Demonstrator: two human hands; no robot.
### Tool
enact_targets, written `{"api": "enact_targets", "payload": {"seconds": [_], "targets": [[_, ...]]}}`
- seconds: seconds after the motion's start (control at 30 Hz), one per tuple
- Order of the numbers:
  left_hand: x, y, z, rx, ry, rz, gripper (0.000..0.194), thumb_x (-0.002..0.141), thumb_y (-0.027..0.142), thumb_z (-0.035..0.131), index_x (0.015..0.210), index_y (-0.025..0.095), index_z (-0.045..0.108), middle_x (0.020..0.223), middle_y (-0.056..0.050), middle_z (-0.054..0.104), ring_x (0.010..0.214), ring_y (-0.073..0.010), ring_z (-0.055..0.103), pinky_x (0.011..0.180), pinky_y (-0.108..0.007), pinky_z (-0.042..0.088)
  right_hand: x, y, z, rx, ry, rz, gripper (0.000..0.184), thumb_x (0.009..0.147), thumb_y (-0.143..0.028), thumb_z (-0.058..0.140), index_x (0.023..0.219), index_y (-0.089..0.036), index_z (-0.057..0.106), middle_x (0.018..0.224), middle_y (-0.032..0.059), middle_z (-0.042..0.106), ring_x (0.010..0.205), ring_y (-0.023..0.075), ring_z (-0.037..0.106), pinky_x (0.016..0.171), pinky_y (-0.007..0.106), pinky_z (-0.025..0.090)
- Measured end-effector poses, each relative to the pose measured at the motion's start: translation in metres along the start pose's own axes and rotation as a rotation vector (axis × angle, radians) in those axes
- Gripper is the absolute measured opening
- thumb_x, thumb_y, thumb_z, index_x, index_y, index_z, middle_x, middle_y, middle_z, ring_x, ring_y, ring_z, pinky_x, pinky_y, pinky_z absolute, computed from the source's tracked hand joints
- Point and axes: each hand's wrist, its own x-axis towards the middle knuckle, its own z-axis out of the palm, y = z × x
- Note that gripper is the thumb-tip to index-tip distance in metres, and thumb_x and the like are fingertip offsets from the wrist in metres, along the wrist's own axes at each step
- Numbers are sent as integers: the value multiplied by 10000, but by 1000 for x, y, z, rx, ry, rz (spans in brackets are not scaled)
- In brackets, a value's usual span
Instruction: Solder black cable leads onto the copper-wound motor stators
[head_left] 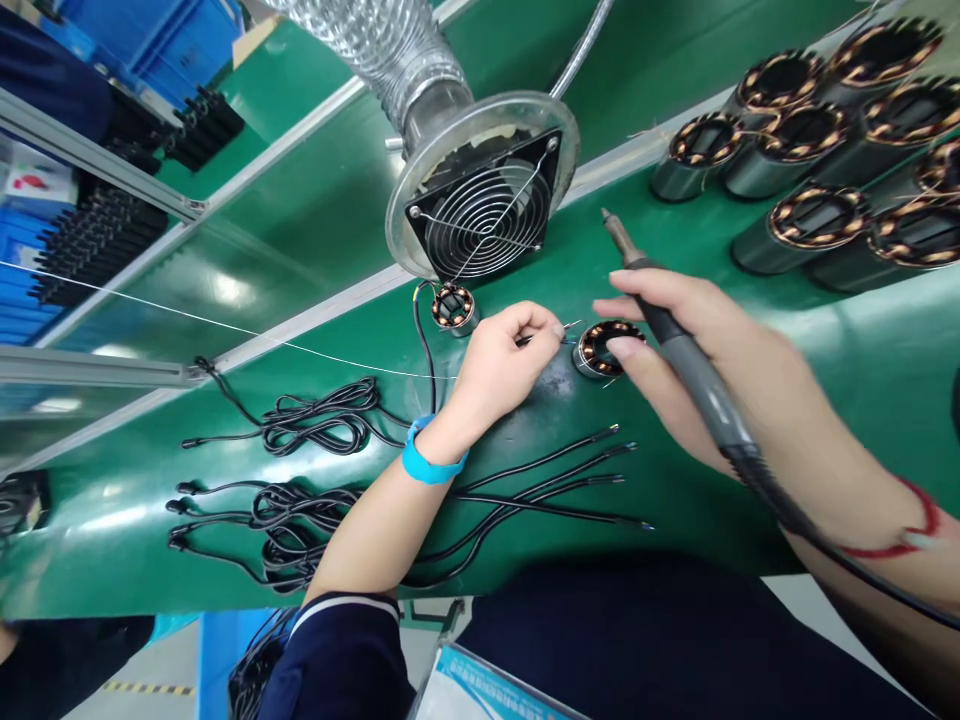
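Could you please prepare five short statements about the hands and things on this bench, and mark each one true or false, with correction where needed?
1. The right hand holds a soldering iron. True.
2. The left hand is empty. False: the left hand pinches thin wire ends.
3. The blue wristband is on the right wrist. False: the blue wristband is on the left wrist.
4. Several copper-wound stators stand at the upper right. True.
5. The silver hose is behind the fan. True.
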Motion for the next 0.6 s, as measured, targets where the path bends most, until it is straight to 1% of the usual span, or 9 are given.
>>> {"api": "enact_targets", "payload": {"seconds": [0.07,0.13,0.27,0.33,0.4,0.5,0.6], "targets": [[-1,0,-1,0,-3,9,120,827,167,599,708,165,607,621,53,541,608,-82,474,612,-228,381,1,6,7,41,-20,5,425,927,-258,576,1351,-289,569,1141,21,736,1032,263,704,926,455,565],[-2,1,-1,-4,0,18,125,839,168,584,715,167,603,633,48,539,617,-86,476,613,-230,380,0,9,13,74,-9,24,418,929,-248,572,1345,-292,565,1125,21,735,1031,256,703,931,443,561],[-7,3,-2,-48,46,56,109,830,116,561,743,182,563,637,51,508,598,-87,460,586,-227,371,-4,8,19,87,94,37,428,919,-247,596,1341,-301,553,1054,24,728,1063,253,676,983,450,539],[-11,5,-3,-62,35,68,123,829,108,559,741,190,536,628,55,491,571,-84,448,556,-224,359,-5,6,22,103,104,24,434,908,-249,611,1336,-296,552,1005,23,720,1030,245,677,986,449,538],[-14,7,-4,-59,1,48,127,844,125,562,744,194,526,613,59,485,543,-82,446,524,-223,347,-3,5,25,126,101,25,433,902,-252,617,1329,-291,554,984,19,714,1005,238,680,987,449,537],[-17,9,-5,-58,-36,0,109,869,178,582,770,193,539,621,56,515,549,-83,502,523,-214,375,-1,4,28,169,124,64,409,909,-252,606,1314,-293,560,957,12,706,980,221,682,966,423,549],[-17,8,-6,-68,-37,10,105,887,237,602,804,185,563,699,32,588,624,-92,586,570,-209,431,0,4,29,221,131,95,399,903,-260,614,1299,-292,566,921,-1,693,903,197,686,897,380,576]]}}
